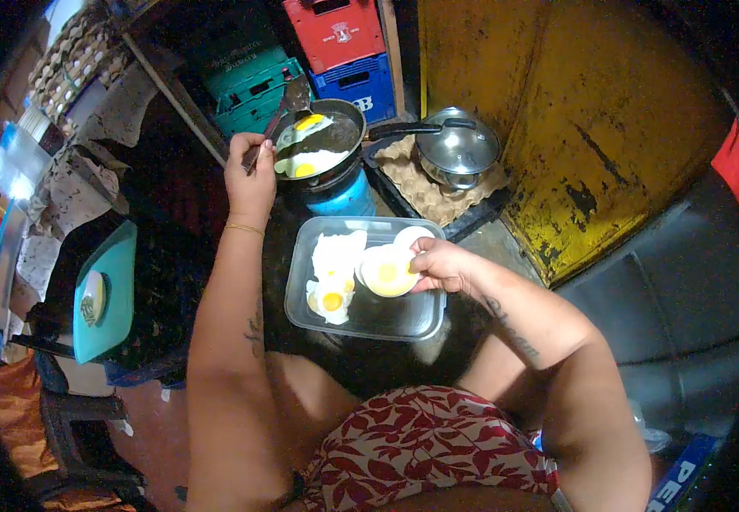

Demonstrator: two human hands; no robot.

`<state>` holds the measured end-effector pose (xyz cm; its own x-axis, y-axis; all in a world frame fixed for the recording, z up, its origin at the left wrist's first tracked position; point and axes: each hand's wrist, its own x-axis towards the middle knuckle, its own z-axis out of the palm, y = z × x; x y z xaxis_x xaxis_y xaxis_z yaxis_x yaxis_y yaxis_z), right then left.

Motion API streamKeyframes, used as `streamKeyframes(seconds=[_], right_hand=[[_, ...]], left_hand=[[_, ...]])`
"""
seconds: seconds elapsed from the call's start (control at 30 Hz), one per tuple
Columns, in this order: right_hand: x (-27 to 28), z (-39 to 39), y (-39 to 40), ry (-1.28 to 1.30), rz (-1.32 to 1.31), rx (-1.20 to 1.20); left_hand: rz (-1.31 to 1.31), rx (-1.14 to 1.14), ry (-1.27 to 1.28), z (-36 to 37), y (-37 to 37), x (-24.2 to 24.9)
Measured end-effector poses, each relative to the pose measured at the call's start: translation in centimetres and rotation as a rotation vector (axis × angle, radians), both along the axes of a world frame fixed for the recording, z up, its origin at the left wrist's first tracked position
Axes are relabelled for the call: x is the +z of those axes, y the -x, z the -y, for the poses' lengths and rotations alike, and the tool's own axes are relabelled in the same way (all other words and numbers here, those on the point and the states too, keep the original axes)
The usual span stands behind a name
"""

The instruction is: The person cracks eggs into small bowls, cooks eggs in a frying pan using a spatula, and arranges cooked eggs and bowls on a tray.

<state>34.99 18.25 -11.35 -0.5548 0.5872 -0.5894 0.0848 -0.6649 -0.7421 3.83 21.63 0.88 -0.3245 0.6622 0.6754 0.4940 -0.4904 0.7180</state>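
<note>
My left hand [250,175] is closed around the handle of a dark spatula [295,96], whose blade is up over the left rim of the frying pan [348,128]. Two eggs lie in the pan: one fried egg [305,164] near its front edge and another egg [308,124] further back. My right hand [444,266] grips the edge of a small, round, pale bowl [386,271] with yellow egg showing in it. Below that bowl sits a clear plastic container [369,320] holding several fried eggs [333,300]. A white round piece [414,235] shows behind the bowl.
The pan stands on a burner over a blue cylinder [344,200]. To its right, a metal pot [459,145] rests on an egg tray [403,162]. Crates [335,38] stand behind; a yellow, worn panel [557,111] rises at right. A teal tray [105,290] is at left.
</note>
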Motion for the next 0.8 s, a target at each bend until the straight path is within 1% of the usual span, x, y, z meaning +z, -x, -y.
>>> streamKeyframes(seconds=[0.1, 0.17, 0.2, 0.23, 0.3, 0.33, 0.47, 0.67, 0.8], right_hand=[[-0.2, 0.0, 0.1, -0.006, -0.025, -0.003], [-0.2, 0.1, 0.1, -0.007, -0.044, -0.015], [-0.2, 0.2, 0.1, -0.008, -0.040, -0.015], [-0.1, 0.2, 0.0, -0.010, -0.036, -0.015], [0.1, 0.2, -0.1, -0.009, -0.019, -0.003], [0.1, 0.3, -0.2, -0.006, -0.004, 0.009], [0.3, 0.4, -0.4, 0.002, -0.005, 0.015], [0.6, 0.3, -0.2, -0.004, -0.007, 0.015], [0.7, 0.4, 0.0, -0.015, -0.013, -0.002]], left_hand=[[0.024, -0.005, 0.034, 0.6, -0.5, 0.0], [0.420, -0.050, 0.010, 1.5, -0.8, 0.3], [0.479, -0.025, 0.028, 2.1, -0.7, 0.4], [0.479, -0.025, 0.028, 2.5, -0.2, 0.2], [0.684, -0.056, 0.045, 3.5, 0.7, -0.3], [0.717, 0.002, 0.074, 4.0, 0.8, -0.3], [0.803, 0.052, 0.152, 5.0, 1.9, -0.8], [0.945, 0.005, 0.244, 4.0, 3.4, -1.7], [0.936, 0.040, 0.244, 3.0, 3.3, -2.1]])
